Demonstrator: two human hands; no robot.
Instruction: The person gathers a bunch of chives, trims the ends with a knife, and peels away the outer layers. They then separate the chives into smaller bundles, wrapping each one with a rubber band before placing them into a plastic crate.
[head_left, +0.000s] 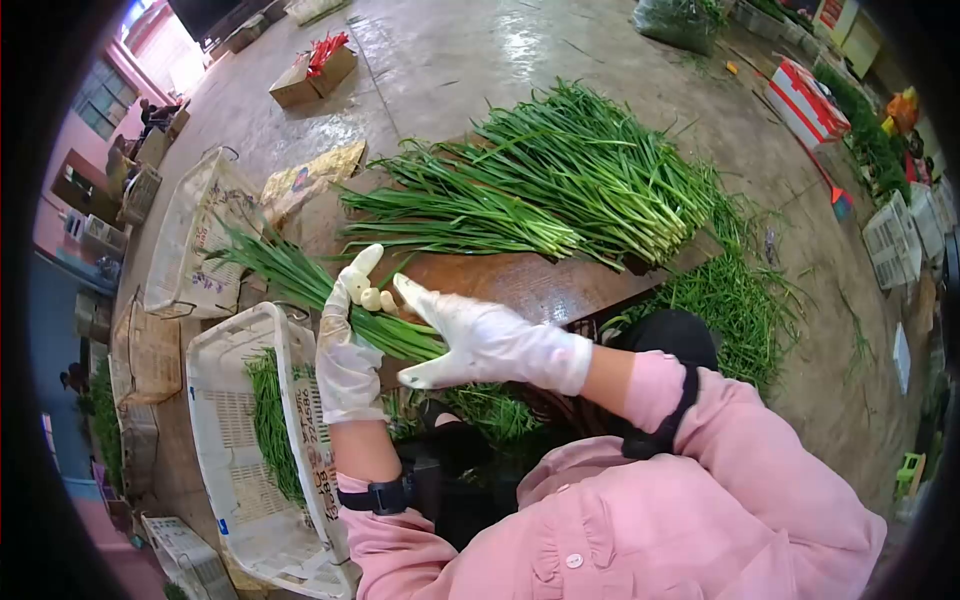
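Observation:
My left hand (pixel 350 310), in a white glove, is closed around a bunch of garlic chives (pixel 275 262). Its thumb points up while the other fingers curl over the stalks. The leafy tips stick out to the left, and the pale stem ends (pixel 400 337) lie to the right of that hand. Beside these ends is my right hand (pixel 490 340), also gloved, its thumb and fingers spread apart. Beyond both hands, a large pile of garlic chives (pixel 590 175) rests on a brown wooden board (pixel 500 285).
At left stands a white plastic crate (pixel 205 400) with some greens inside; another crate (pixel 165 265) is behind it. Loose trimmings (pixel 735 310) cover the floor right of the board. Further off are a cardboard box (pixel 300 87) with red items and a red-and-white box (pixel 808 100).

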